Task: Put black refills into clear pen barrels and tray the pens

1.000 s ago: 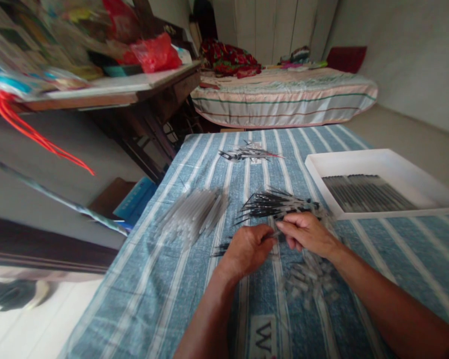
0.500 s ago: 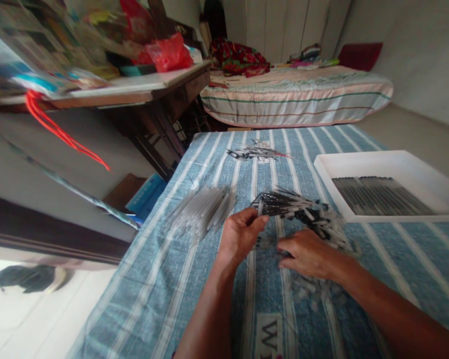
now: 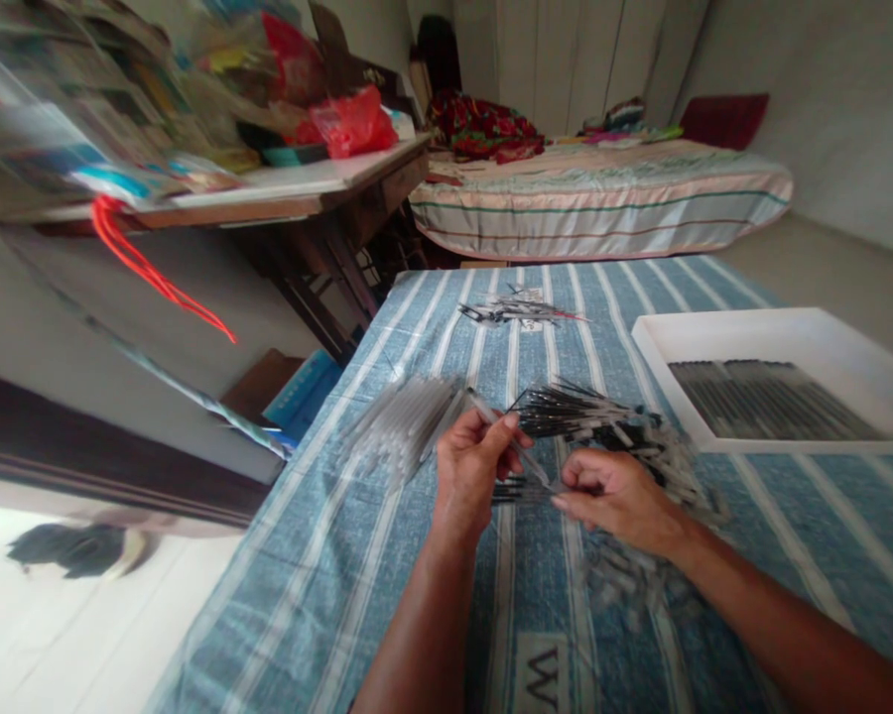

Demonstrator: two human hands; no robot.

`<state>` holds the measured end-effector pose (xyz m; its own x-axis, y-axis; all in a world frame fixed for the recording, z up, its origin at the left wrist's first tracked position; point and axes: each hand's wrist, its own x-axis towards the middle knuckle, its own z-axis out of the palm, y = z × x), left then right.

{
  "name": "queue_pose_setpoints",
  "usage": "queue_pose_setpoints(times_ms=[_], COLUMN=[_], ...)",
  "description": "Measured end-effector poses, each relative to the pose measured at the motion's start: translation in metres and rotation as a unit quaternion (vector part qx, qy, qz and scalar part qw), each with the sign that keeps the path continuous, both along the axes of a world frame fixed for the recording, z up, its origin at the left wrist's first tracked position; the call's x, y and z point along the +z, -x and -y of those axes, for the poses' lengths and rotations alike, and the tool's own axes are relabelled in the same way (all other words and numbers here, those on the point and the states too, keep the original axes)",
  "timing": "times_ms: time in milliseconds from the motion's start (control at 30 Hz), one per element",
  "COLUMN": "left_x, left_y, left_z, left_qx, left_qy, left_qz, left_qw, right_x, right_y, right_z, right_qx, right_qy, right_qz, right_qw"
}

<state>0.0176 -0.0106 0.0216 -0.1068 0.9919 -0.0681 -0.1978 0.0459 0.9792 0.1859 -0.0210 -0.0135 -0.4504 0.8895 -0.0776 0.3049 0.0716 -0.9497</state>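
- Fingers of the left hand [image 3: 470, 466] pinch a clear pen tube [image 3: 507, 444], which slants from far left down to near right, lifted off the cloth.
- Fingertips of the right hand [image 3: 619, 494] close on the near end of that same tube; whether they hold a smaller piece there too is blurred and cannot be told.
- Both hands work above a blue striped cloth [image 3: 327, 565] near the middle of the scene.
- Just beyond the hands lies a heap of black refills [image 3: 576, 409], spread like a fan.
- Left of it lies a bundle of clear tubes [image 3: 402, 421], close beside the left hand.
- Under the right wrist sits a blurred scatter of small clear pieces [image 3: 629, 580].
- At the right stands a white tray [image 3: 729, 327] with a row of dark pens lying in it.
- Far up the cloth lies a small pile of mixed parts [image 3: 517, 309].
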Motion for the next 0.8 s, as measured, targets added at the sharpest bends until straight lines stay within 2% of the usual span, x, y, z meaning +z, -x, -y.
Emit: queue_pose_setpoints(times_ms=[400, 667, 800], left_x=[-0.004, -0.006, -0.006], left_y=[-0.006, -0.008, -0.012], left_z=[0.001, -0.001, 0.001], left_qx=[-0.019, -0.007, 0.002], left_qy=[0.012, 0.02, 0.022], left_qz=[0.007, -0.001, -0.001], left_qw=[1.0, 1.0, 1.0], right_x=[-0.003, -0.017, -0.018], right_y=[0.007, 0.008, 0.008], right_z=[0.004, 0.004, 0.004], right_qx=[-0.046, -0.065, -0.078], right_qy=[0.058, 0.032, 0.018], right_qz=[-0.07, -0.086, -0.096], right_qw=[0.995, 0.994, 0.992])
